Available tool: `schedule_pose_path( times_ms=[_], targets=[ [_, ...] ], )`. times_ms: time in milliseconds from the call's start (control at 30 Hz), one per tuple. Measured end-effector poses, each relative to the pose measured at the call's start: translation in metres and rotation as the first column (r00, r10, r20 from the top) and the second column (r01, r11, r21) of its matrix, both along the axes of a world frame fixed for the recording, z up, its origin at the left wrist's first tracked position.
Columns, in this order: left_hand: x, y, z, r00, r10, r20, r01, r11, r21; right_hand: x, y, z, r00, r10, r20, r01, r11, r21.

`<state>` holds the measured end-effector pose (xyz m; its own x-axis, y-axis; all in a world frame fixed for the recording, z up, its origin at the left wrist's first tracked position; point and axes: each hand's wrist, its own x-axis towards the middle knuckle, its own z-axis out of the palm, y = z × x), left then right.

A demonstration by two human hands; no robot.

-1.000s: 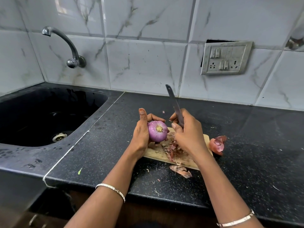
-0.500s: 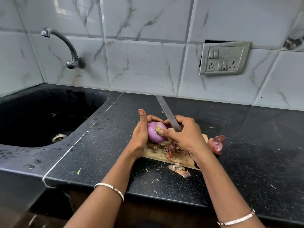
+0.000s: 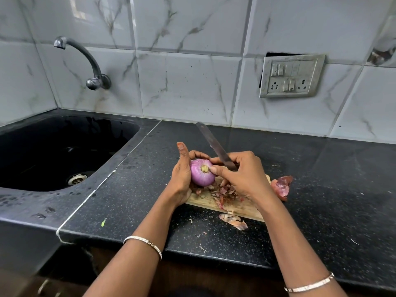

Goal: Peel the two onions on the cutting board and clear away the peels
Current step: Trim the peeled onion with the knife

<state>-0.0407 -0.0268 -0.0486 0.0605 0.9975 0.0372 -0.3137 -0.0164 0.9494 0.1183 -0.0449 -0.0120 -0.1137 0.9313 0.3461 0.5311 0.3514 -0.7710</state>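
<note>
My left hand point(image 3: 181, 179) grips a purple, mostly peeled onion point(image 3: 201, 174) just above the left end of the wooden cutting board point(image 3: 242, 207). My right hand point(image 3: 242, 176) holds a knife point(image 3: 214, 144), blade pointing up and away, while its thumb presses on the onion beside the root end. A heap of reddish peels point(image 3: 225, 192) lies on the board under my hands. A red onion piece with loose skin point(image 3: 280, 186) sits on the counter just right of the board.
A torn peel point(image 3: 234, 220) and small scraps lie on the black counter point(image 3: 132, 202) before the board. A black sink point(image 3: 53, 155) with a tap point(image 3: 90, 63) is at the left. A switch panel point(image 3: 290, 76) is on the tiled wall.
My right hand moved from over the board to the onion and now thumbs its root end. The knife blade tilted further left. The left hand keeps its hold on the onion.
</note>
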Motion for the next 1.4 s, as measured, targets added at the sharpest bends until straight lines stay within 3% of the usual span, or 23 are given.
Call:
schedule_pose_path(
  times_ms=[433, 633, 767, 900, 1067, 1133, 1167, 1267, 1400],
  targets=[
    [0.001, -0.003, 0.003, 1.0, 0.002, -0.022, -0.001, 1.0, 0.023, 0.004, -0.001, 0.001, 0.997, 0.016, 0.081, -0.022, 0.997, 0.069],
    [0.0, 0.001, -0.003, 0.997, -0.066, -0.034, 0.066, 0.998, 0.021, 0.001, 0.001, 0.002, 0.964, -0.109, 0.243, 0.084, 0.99, 0.109],
    [0.0, 0.004, -0.006, 0.997, -0.064, -0.048, 0.066, 0.997, 0.049, -0.001, -0.011, 0.011, 0.99, -0.053, 0.128, 0.057, 0.998, -0.03],
    [0.002, 0.005, -0.007, 0.997, -0.061, -0.051, 0.065, 0.995, 0.072, -0.013, -0.015, 0.015, 0.976, 0.063, 0.209, -0.043, 0.994, -0.098],
    [-0.001, 0.007, -0.006, 0.997, -0.045, 0.058, 0.042, 0.997, 0.064, -0.027, -0.012, 0.013, 0.976, 0.004, 0.216, 0.017, 0.995, -0.094],
    [-0.002, 0.007, -0.006, 0.995, -0.081, 0.064, 0.077, 0.995, 0.065, -0.026, -0.01, 0.012, 0.993, -0.061, 0.102, 0.074, 0.988, -0.132],
    [-0.002, 0.006, -0.006, 0.993, -0.101, 0.057, 0.098, 0.993, 0.064, -0.023, -0.01, 0.013, 0.995, -0.094, -0.038, 0.086, 0.98, -0.179],
    [-0.003, 0.006, -0.008, 0.987, -0.159, 0.035, 0.156, 0.985, 0.066, -0.013, -0.013, 0.022, 0.84, -0.134, -0.526, -0.042, 0.95, -0.309],
    [-0.004, 0.007, -0.009, 0.965, -0.261, -0.016, 0.26, 0.953, 0.153, -0.003, -0.016, 0.023, 0.711, -0.101, -0.696, -0.205, 0.917, -0.342]
  ],
)
